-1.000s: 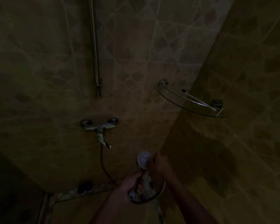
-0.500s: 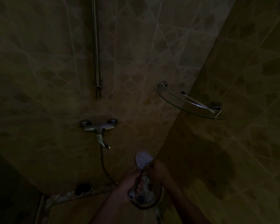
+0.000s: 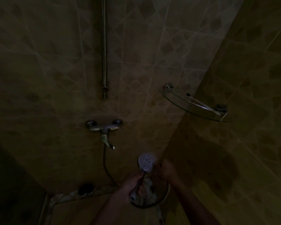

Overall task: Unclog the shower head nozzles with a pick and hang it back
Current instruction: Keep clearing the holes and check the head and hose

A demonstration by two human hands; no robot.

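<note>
Low in the dim shower corner, the left hand [image 3: 133,184] grips the handle of the shower head [image 3: 146,162], its nozzle face turned up toward the camera. The right hand [image 3: 166,170] sits just beside the face; whether its fingers pinch a pick cannot be told in this dark. The cleaning looks to be under way, judging by that pose. Hanging it back on the rail [image 3: 104,46] above the tap [image 3: 104,128] is not yet done.

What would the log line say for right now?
left hand: grips shower head handle | right hand: at face, pick not visible | rail: bare | light: dim
</note>
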